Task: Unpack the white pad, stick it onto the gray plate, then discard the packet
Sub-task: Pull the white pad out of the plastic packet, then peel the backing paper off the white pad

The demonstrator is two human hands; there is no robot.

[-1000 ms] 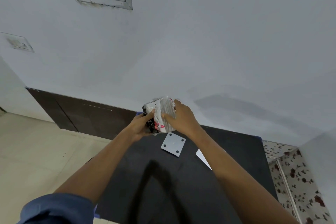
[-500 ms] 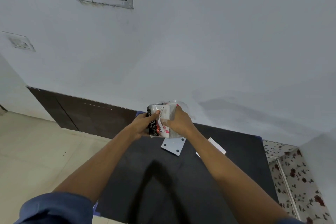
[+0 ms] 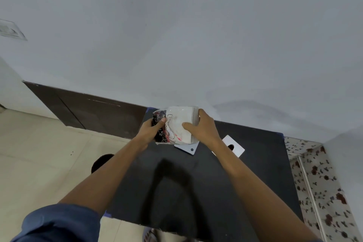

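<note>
A pale grey wall (image 3: pixel 196 35) rises behind the black table (image 3: pixel 176 192). Left of the table, a dark brown skirting (image 3: pixel 88 112) meets beige floor tiles (image 3: pixel 39 153). Right of the table is flowered flooring (image 3: pixel 324 192).

clear plastic packet (image 3: pixel 177 127): white inside, black and red print toward its left end
square metal plate (image 3: pixel 190 148): pale gray, one dark dot at the corner that shows
flat rectangular card (image 3: pixel 234 146): white, one dark oval hole
table top (image 3: pixel 196 182): matte black, blue at the far corners
sleeve (image 3: pixel 57 222): dark blue
floor covering (image 3: pixel 322 182), beside the table's right edge: cream with dark red flowers
</note>
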